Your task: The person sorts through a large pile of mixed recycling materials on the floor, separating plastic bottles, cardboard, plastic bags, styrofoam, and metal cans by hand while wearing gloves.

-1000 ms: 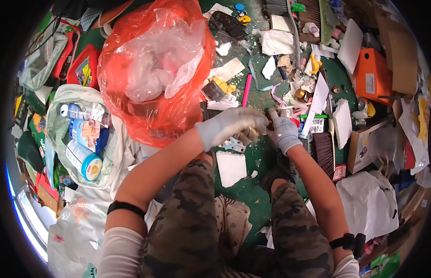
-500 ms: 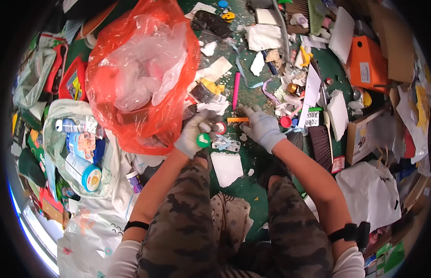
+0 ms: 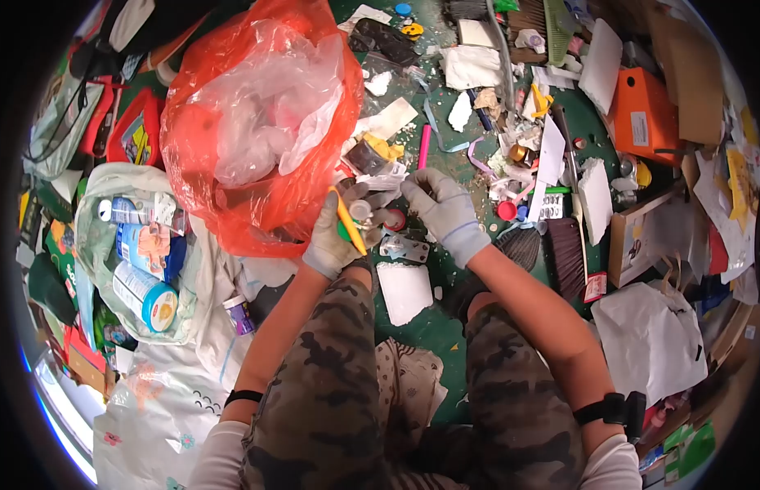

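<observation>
Both my hands wear pale gloves. My left hand is closed on an orange-yellow pen-like stick, which slants across the palm. A whitish round cap and part of a green cap show in the same hand. To the right, my right hand has its fingers bent and slightly apart, and I see nothing held in them. Its fingertips are at the lower end of a pink stick, partly covering it. A red-rimmed cap lies between the hands, above a blister pack and a white foam piece.
A red plastic bag with clear bags inside stands at upper left. Below it, a pale bag holds bottles and packets. Mixed scraps, a dark brush and an orange box lie on the right. A white bag is at lower right.
The orange-yellow stick, earlier at my right fingertips, is now in my left hand. My right hand has moved slightly up and left to the pink stick.
</observation>
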### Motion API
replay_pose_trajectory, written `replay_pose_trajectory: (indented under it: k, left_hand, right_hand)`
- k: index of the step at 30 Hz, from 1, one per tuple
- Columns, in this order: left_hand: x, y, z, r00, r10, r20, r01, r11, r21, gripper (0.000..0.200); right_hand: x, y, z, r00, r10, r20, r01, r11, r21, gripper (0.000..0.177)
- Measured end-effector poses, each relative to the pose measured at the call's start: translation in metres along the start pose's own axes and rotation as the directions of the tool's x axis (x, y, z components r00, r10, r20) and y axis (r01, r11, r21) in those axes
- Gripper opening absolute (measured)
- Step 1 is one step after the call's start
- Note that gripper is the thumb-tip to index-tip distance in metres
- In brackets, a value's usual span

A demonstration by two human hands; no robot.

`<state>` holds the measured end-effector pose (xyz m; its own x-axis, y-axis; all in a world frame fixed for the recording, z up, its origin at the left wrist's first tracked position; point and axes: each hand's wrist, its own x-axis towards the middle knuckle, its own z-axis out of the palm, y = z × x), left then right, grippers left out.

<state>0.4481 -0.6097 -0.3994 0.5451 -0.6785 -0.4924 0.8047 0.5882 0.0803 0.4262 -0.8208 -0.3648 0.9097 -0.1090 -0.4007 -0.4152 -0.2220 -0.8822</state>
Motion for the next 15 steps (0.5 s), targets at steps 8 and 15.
replay_pose_trajectory:
  k: [8,15]
  left_hand:
    - [0.003,0.005,-0.005,0.991,-0.096,-0.090,0.094,0.995,-0.021,0.029]
    - [0.009,0.004,-0.009,0.981,-0.143,-0.133,0.154,0.985,0.077,0.036]
  right_hand:
    - [0.005,0.067,0.031,0.772,-0.081,0.630,0.600,0.420,-0.681,0.031]
    - [0.034,0.053,-0.021,0.985,-0.059,-0.164,-0.018,0.901,-0.433,0.035]
